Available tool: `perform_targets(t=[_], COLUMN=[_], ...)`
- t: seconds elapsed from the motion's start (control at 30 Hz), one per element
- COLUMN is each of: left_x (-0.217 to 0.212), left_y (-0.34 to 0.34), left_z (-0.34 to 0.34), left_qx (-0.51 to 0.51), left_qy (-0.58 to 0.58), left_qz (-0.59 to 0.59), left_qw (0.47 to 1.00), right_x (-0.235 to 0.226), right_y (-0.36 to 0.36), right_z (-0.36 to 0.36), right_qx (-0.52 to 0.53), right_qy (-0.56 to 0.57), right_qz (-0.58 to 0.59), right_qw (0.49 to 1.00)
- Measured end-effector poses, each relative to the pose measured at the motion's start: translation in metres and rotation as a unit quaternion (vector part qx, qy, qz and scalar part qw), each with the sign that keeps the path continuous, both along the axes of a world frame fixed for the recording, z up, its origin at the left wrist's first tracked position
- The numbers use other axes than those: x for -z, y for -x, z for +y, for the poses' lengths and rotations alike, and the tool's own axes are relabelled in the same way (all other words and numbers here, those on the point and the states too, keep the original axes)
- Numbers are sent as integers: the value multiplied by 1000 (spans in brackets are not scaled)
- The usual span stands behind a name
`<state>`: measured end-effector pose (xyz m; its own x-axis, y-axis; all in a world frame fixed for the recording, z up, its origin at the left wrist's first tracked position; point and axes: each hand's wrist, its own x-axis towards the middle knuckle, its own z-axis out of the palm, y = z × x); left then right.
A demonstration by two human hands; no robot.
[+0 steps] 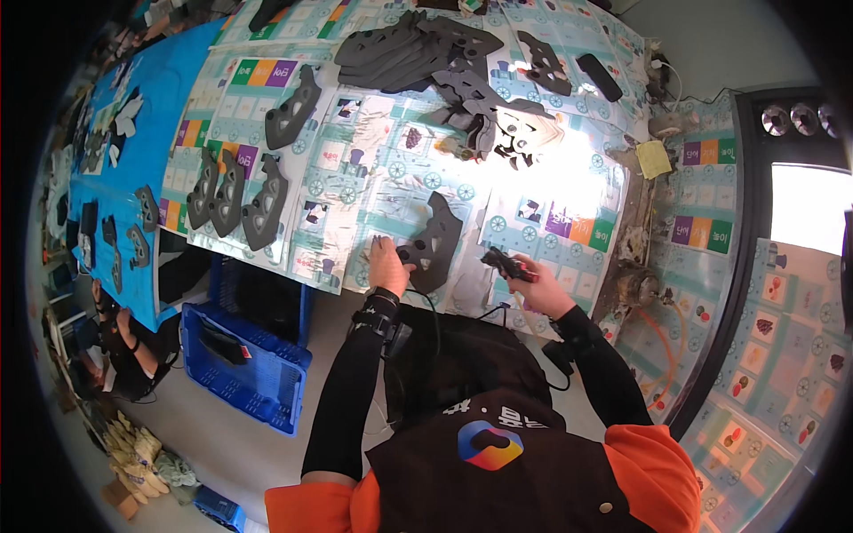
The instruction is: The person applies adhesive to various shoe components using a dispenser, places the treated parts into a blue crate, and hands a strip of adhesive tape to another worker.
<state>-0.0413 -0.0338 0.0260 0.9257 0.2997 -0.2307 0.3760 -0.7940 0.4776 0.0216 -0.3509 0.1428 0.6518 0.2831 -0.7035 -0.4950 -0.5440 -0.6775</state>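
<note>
A dark grey curved plastic part (435, 244) with cut-out openings lies near the front edge of the covered table. My left hand (388, 268) grips its left end, with the thumb against the part and the fingers partly hidden. To the right of the part, my right hand (544, 289) is closed around a small black and red hand tool (508, 265). The tool's tip points left, apart from the part, and a thin pale hose hangs from it. Its exact kind is hard to make out.
Several similar grey parts (264, 204) lie to the left, and a large pile (391, 51) sits at the back. A black phone-like object (600, 77) lies far right. Blue crates (244, 369) stand left below the table. Another person's arm (133, 342) shows at far left.
</note>
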Motion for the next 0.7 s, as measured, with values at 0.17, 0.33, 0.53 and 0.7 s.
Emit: perform_targets(t=[0.17,0.33,0.53,0.7], left_x=[8,19,14,21], left_y=[-8,-22,-41,-39], left_z=[-4,16,16,21], left_qx=[-23,-25,58,58], left_qy=[61,220,172,193], left_qz=[-17,-59,-86,-122], left_qw=[998,973,980,972], right_x=[13,3,19,23], right_y=[4,-3,-7,-7], right_z=[25,52,71,83], right_qx=[-8,-97,-135,-168], right_qy=[-33,7,37,50], right_qz=[-36,-19,-32,-44], right_qw=[999,995,990,984])
